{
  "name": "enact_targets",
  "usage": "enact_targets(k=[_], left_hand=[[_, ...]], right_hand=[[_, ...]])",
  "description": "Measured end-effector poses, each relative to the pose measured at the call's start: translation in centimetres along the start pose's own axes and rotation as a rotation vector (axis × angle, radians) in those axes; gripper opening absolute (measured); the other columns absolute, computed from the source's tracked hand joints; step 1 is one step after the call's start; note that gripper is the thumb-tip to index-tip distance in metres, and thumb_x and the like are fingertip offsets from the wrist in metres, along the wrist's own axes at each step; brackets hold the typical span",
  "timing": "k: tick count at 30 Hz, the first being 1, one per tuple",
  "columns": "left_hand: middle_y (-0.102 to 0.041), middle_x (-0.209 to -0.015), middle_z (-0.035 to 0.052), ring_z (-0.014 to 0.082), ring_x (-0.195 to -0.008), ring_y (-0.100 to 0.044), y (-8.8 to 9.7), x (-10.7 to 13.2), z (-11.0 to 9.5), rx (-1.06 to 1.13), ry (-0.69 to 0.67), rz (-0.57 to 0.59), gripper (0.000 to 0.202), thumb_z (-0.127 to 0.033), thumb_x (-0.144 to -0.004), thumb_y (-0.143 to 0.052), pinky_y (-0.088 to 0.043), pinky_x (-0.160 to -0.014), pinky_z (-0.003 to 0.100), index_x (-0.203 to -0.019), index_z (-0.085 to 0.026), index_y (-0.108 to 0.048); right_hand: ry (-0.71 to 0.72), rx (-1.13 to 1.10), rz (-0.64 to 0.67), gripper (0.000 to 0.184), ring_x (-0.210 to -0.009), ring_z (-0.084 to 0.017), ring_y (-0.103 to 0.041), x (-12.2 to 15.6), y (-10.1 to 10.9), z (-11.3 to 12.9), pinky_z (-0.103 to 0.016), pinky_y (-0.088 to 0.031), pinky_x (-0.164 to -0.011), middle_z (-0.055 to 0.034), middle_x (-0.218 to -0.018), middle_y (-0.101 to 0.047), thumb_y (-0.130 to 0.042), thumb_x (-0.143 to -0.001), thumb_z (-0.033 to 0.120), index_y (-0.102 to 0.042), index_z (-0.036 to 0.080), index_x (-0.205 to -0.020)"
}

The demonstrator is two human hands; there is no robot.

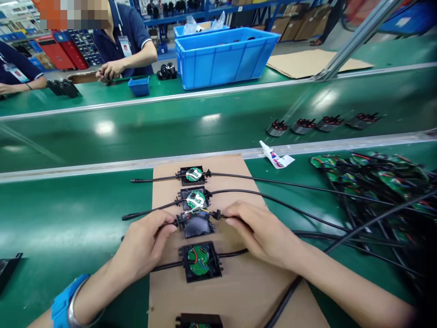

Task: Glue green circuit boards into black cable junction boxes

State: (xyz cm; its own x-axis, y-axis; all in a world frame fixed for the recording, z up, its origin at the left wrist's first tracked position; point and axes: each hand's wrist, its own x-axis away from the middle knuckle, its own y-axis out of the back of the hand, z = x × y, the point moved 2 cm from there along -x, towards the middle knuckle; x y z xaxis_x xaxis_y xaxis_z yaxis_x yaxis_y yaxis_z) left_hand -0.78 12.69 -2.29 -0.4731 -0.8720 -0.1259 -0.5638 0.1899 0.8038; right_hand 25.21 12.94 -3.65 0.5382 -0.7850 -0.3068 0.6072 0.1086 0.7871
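A brown cardboard sheet (pixel 239 291) lies on the green bench with several small black housings in a row. Each has a black cable through it and most show a round green circuit board (pixel 199 259). The third housing (pixel 195 224) shows no board, only coloured wires at its top edge. My left hand (pixel 145 246) pinches the cable at that housing's left side. At the right side, my right hand (pixel 259 232) pinches the cable by its strain relief. Both hands rest on the cardboard.
A tangled pile of cabled green boards (pixel 375 182) lies at the right. A small white tube (pixel 275 157) sits by the conveyor rail. Dark coil parts (pixel 303 126) ride the belt. Beyond are blue bins (pixel 225 57) and two co-workers (pixel 123 45).
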Motion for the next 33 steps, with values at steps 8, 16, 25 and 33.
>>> enact_targets(k=[8,16,25,33], left_hand=[[-0.065,-0.082,0.0020,0.0171,-0.070,-0.063,-0.3,0.0,-1.3,-0.077,0.026,0.134,0.019,-0.023,-0.096,-0.039,-0.050,-0.063,0.028,-0.091,-0.021,-0.057],[-0.065,-0.083,0.0046,0.0211,-0.073,-0.064,-1.3,-1.0,-0.4,-0.174,0.000,0.154,0.021,-0.022,-0.096,-0.036,-0.052,-0.061,0.033,-0.087,-0.019,-0.055],[-0.069,-0.090,0.0037,0.0208,-0.078,-0.066,-0.9,-1.5,-0.2,-0.083,0.061,0.168,0.020,-0.021,-0.093,-0.040,-0.053,-0.066,0.033,-0.090,-0.020,-0.060],[-0.073,-0.084,0.0004,0.0199,-0.073,-0.068,0.3,-2.5,-0.2,-0.038,0.115,0.238,0.017,-0.023,-0.088,-0.050,-0.050,-0.062,0.031,-0.086,-0.023,-0.067]], right_hand=[[-0.004,0.231,0.310,0.022,-0.056,-0.015,-0.050,-1.1,2.0,4.6,-0.029,-0.032,-0.053,-0.0028,-0.066,-0.055,-0.038,-0.092,0.016,-0.054,0.019,-0.076],[-0.040,0.268,0.430,0.012,-0.056,-0.016,-0.051,-3.4,0.3,3.6,-0.029,-0.026,-0.054,-0.0034,-0.068,-0.059,-0.044,-0.085,0.013,-0.051,0.019,-0.077],[-0.118,0.139,0.556,0.018,-0.068,-0.019,-0.062,-4.0,-0.5,3.4,-0.029,-0.032,-0.057,-0.0051,-0.078,-0.065,-0.045,-0.085,0.016,-0.059,0.018,-0.095],[-0.026,0.198,0.568,0.019,-0.062,-0.021,-0.062,-4.5,-1.1,3.8,-0.031,-0.034,-0.054,-0.0077,-0.072,-0.065,-0.045,-0.084,0.012,-0.062,0.014,-0.090]])
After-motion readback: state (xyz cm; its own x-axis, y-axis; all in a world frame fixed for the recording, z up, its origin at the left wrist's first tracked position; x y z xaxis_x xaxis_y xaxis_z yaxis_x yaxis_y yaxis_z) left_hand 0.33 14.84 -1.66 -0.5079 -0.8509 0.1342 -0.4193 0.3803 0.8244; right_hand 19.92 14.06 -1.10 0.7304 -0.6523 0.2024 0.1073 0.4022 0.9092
